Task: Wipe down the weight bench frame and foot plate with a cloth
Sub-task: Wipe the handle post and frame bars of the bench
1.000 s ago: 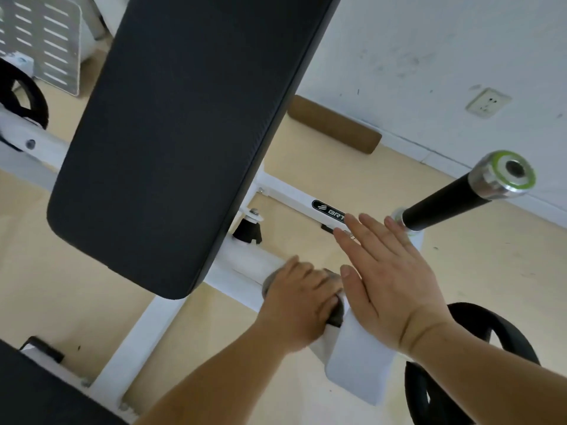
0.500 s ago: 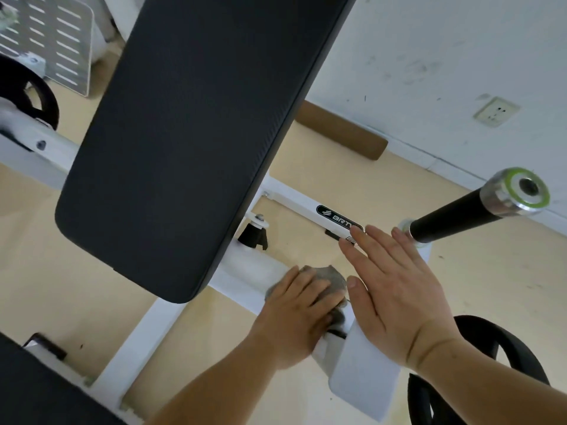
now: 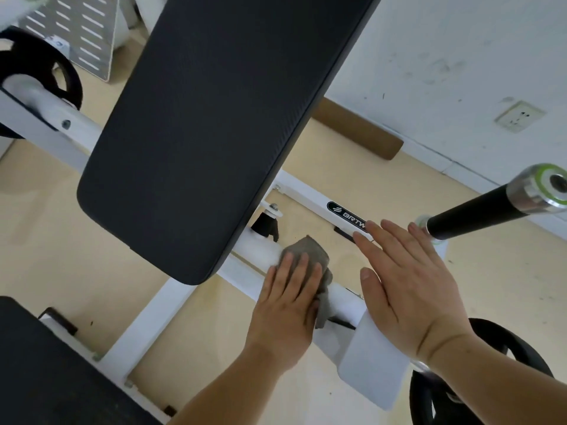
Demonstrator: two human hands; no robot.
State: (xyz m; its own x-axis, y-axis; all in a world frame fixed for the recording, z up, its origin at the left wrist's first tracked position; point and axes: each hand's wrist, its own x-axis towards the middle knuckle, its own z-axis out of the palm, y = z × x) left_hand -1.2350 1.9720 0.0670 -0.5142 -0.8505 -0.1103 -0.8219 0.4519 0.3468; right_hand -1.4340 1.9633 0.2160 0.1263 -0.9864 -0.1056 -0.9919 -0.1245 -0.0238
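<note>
The black back pad (image 3: 214,127) fills the view from 12 o'clock down to the centre, tilted, with its rounded end pointing toward 7. Under it runs the white frame (image 3: 147,326), with one beam heading off to 7 o'clock and a cross tube passing through the centre toward 4. The seat pad (image 3: 46,372) sits in the corner at 8 o'clock. A black weight plate (image 3: 521,345) shows at 5 o'clock behind my right wrist, and a second plate (image 3: 61,72) hangs at 10. At 3 o'clock a black bar (image 3: 478,210) with a chrome, green-ringed end sticks out toward me.

My right hand (image 3: 408,289), at 4 o'clock, is flat, palm down, with the fingers straight and a little apart. Its fingertips reach the logo label (image 3: 346,214) on the far rail, but I cannot tell whether the hand touches the metal. My left hand (image 3: 285,308), just below centre at 6 o'clock, lies with straight fingers close together, pressing the grey cloth (image 3: 306,250) onto the cross tube just beside the back pad's end. The cloth bunches out past my fingertips and drapes over the tube's 4 o'clock side.

A perforated panel (image 3: 82,29) leans at 11 o'clock, a brown roll (image 3: 359,130) lies along the wall at 2, and a wall socket (image 3: 518,116) is also at 2.
</note>
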